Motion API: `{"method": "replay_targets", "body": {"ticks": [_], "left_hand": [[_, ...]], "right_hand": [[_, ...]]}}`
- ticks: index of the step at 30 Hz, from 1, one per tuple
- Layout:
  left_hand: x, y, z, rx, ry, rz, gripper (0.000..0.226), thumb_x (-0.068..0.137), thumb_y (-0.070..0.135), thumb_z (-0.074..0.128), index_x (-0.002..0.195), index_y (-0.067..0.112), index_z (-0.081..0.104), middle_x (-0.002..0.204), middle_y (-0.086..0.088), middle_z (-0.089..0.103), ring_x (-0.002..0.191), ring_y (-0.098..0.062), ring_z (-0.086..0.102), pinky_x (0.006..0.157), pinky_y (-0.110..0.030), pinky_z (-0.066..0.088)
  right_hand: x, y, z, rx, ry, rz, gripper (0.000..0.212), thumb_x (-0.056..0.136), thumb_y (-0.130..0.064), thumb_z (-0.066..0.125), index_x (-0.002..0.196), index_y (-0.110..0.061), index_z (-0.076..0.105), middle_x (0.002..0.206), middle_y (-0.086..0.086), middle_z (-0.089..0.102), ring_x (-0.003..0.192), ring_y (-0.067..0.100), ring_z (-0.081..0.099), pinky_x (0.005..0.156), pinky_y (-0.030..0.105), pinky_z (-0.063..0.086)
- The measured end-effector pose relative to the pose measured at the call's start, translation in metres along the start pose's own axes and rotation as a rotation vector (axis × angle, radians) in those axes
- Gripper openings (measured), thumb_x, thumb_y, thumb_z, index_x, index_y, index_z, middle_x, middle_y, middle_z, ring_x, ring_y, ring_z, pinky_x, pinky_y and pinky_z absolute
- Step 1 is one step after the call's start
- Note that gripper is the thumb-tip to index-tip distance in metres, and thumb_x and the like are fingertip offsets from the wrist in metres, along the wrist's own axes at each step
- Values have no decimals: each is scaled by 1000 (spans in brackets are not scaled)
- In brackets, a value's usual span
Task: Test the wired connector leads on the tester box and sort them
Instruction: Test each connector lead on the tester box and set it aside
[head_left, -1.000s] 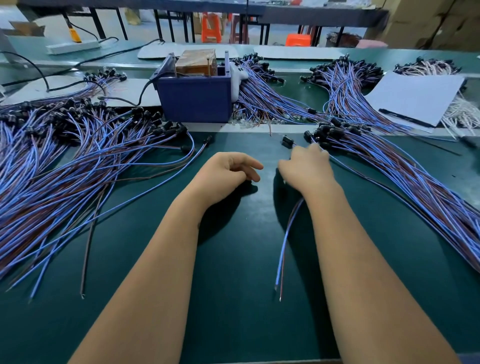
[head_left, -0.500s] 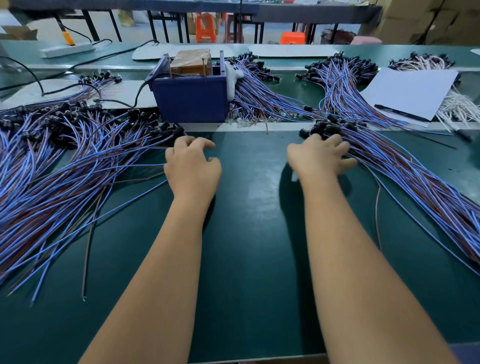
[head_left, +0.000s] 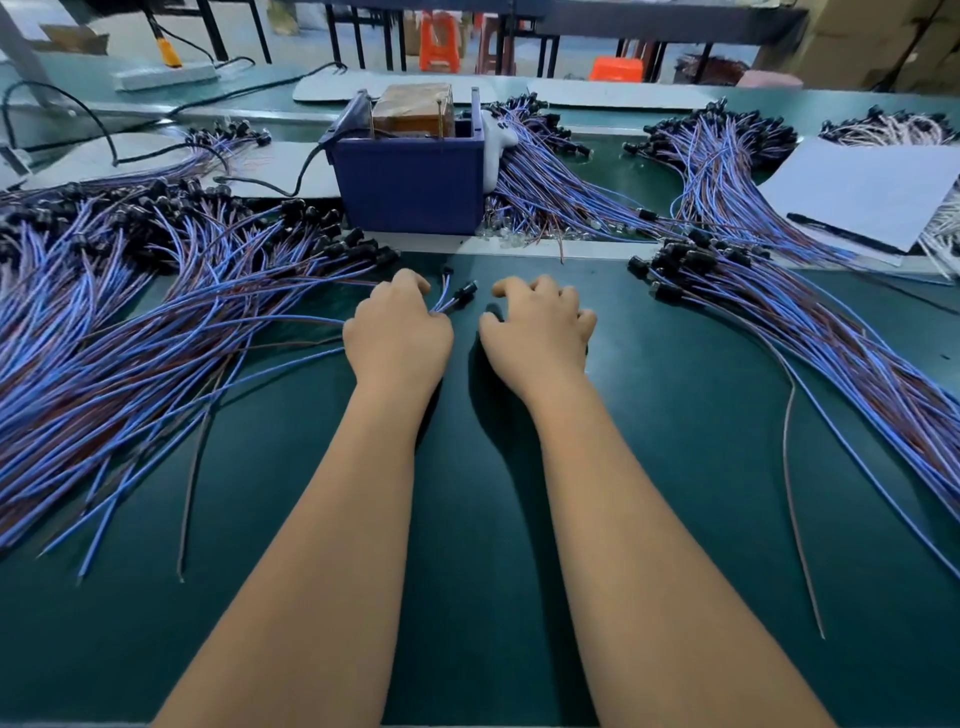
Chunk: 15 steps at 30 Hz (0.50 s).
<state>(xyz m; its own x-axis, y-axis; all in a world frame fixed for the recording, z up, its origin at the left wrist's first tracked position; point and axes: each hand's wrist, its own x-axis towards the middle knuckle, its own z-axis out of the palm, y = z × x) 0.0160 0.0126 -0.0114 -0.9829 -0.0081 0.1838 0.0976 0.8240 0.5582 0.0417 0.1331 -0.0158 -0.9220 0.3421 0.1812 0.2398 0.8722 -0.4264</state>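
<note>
The blue tester box (head_left: 410, 192) stands at the back centre of the green mat, with a brown block (head_left: 413, 109) in its top. My left hand (head_left: 397, 335) grips a blue-and-brown connector lead (head_left: 464, 292) at the edge of the big left pile (head_left: 156, 332); its black connector pokes out past my fingers. My right hand (head_left: 537, 330) hovers right beside it with fingers loosely curled, holding nothing. A second pile of leads (head_left: 789, 322) fans out on the right.
More lead bundles (head_left: 550, 176) lie behind and to the right of the box. A white sheet (head_left: 872, 192) with a pen lies at the back right. A single brown wire (head_left: 790, 447) trails down the mat on the right. A black cable (head_left: 306, 171) runs left from the box.
My right hand has left the right pile and come back to the centre. My left hand moved right from the left pile, drawing a lead out with it.
</note>
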Motion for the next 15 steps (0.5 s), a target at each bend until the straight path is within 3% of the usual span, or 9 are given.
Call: {"method": "replay_targets", "body": {"ticks": [5, 9, 12, 15], "left_hand": [[1, -2, 3, 58, 1, 55, 29, 93, 19, 50, 117, 22, 66, 121, -8, 60, 114, -31, 54, 93, -40, 41], [0, -2, 2, -13, 27, 99, 24, 94, 17, 52, 110, 22, 69, 117, -6, 61, 111, -31, 53, 93, -43, 43], [-2, 0, -1, -135, 80, 93, 22, 90, 14, 50, 102, 22, 68, 109, 0, 67, 106, -29, 55, 91, -43, 45], [-3, 2, -2, -246, 125, 128, 19, 91, 13, 51, 100, 21, 67, 99, 1, 69, 99, -25, 58, 86, -40, 47]], "right_hand": [[-3, -2, 1, 86, 50, -135, 50, 89, -19, 54, 137, -34, 50, 126, 2, 50, 119, 26, 41, 96, 38, 31], [-4, -3, 1, 130, 80, -164, 30, 90, -22, 56, 118, -29, 65, 123, -1, 56, 117, 24, 45, 94, 35, 33], [-3, -3, 1, 147, 108, -146, 20, 91, -25, 55, 108, -26, 66, 119, -1, 58, 114, 24, 46, 89, 34, 32], [-4, -4, 0, 135, 168, -170, 33, 91, -28, 58, 124, -28, 59, 135, -1, 49, 126, 23, 39, 98, 36, 29]]}}
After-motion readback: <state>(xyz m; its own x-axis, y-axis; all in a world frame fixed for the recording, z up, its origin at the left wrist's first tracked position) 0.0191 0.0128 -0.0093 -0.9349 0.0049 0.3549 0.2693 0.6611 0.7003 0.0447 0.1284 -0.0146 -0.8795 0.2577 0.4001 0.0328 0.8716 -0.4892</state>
